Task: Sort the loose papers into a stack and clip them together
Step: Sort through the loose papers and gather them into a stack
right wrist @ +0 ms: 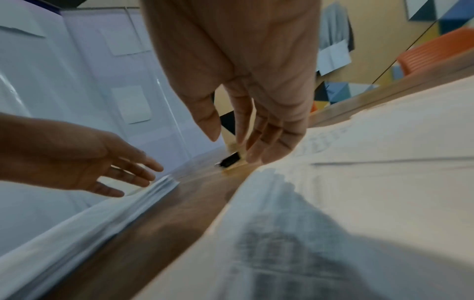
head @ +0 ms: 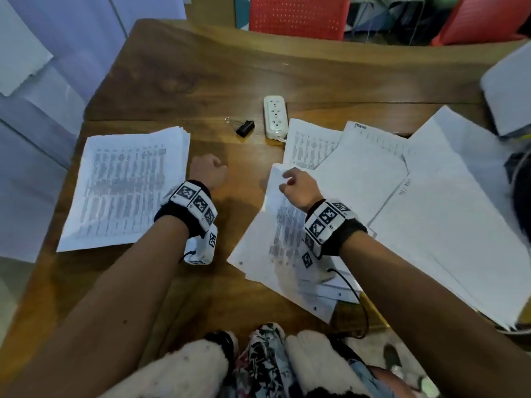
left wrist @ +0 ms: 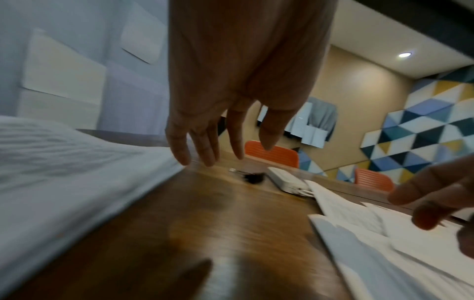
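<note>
A: What is on the left side of the table (head: 201, 76)?

B: There is a stack of papers (head: 126, 185), printed side up, with the edges almost even. It lies flat on the wood.

A: And the left hand (head: 209, 171)?

B: It is just beside the right edge of the stack, above the bare wood. In the left wrist view the fingers (left wrist: 202, 146) hang down, loose and a little apart, and they hold nothing. I cannot tell if the little finger touches the edge of the stack.

A: What is in the middle?

B: A black clip (head: 244, 128) with silver handles lies on the table, further away than both hands. Just to the right of it is a white power strip (head: 275, 116). The two are near each other but apart.

A: Now the right hand (head: 297, 187).

B: It is over the loose papers (head: 402, 196), which are spread in an untidy fan on the right half of the table and overlap each other. In the right wrist view the fingers (right wrist: 271, 138) point down, relaxed and close together, near one sheet whose corner stands up from the pile. I cannot tell if they really touch this sheet; I see no firm grip.

A: And at the far right?

B: A grey object lies at the table corner, too blurred to name. Behind the table are red chairs (head: 298, 15).
</note>
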Demonstrator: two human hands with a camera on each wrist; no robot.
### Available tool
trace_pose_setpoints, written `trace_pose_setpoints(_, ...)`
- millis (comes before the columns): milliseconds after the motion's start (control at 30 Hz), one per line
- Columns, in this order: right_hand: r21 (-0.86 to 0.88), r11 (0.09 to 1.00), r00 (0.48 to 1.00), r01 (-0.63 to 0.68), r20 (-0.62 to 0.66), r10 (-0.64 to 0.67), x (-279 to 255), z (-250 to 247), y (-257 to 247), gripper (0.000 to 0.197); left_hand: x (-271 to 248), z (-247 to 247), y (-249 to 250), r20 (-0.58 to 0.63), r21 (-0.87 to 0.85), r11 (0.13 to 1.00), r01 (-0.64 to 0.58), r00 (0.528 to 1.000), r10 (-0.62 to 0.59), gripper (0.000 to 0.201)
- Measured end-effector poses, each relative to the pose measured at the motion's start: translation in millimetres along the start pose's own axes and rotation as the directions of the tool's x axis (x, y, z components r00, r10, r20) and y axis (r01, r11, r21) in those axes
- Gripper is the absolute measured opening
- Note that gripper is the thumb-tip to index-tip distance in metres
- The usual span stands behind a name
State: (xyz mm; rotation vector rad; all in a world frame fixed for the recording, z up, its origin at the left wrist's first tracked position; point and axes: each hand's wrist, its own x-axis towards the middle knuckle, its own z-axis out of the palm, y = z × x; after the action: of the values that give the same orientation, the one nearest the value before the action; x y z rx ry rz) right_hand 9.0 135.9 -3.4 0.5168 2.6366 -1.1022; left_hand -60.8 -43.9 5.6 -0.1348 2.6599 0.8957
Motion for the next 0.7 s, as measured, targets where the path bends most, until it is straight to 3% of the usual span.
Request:
trace_pose_setpoints(100, -0.078, 0.993, 0.995, -0.090, -0.047, 0.087, -8, -31, 47, 0.040, -16, 39, 40, 0.156, 0.048, 0.991, -0.125, 0.981, 0.116, 0.024)
trace_pose_setpoints(200, -0.207, 0.951, 0.972, -0.228, -0.102, 0.211, -19, -58, 91, 0.048, -24, 81, 65, 0.275, 0.075, 0.985, -0.152, 0.953, 0.126, 0.016)
trace_pose_setpoints(267, -0.330, 0.898, 0.956, -0.291, -0.133, 0.261, -29, -73, 118, 0.058, -29, 105, 78, 0.318, 0.124, 0.985, -0.120, 0.945, 0.075, 0.021)
trace_pose_setpoints(367, -0.453, 0.822, 0.937, -0.346, -0.124, 0.327, -41, -96, 150, 0.081, -38, 136, 99, 0.244, 0.190, 0.982, -0.005, 0.969, -0.042, 0.042)
trace_pose_setpoints(467, -0.554, 0.762, 0.919, -0.335, -0.012, 0.395, -48, -110, 179, 0.102, -45, 160, 118, 0.205, 0.171, 0.980, 0.101, 0.969, -0.135, 0.060)
trace_pose_setpoints(567, -0.529, 0.795, 0.929, -0.295, 0.036, 0.368, -52, -109, 197, 0.095, -43, 177, 137, 0.229, 0.092, 0.987, 0.129, 0.962, -0.147, 0.070)
trace_pose_setpoints(633, -0.528, 0.808, 0.953, -0.262, -0.007, 0.304, -52, -110, 203, 0.078, -43, 189, 151, 0.291, -0.056, 0.990, 0.129, 0.951, -0.107, 0.062)
trace_pose_setpoints(700, -0.518, 0.826, 0.966, -0.223, -0.001, 0.260, -50, -115, 209, 0.073, -52, 198, 163, 0.318, -0.228, 0.967, 0.113, 0.947, -0.036, 0.047)
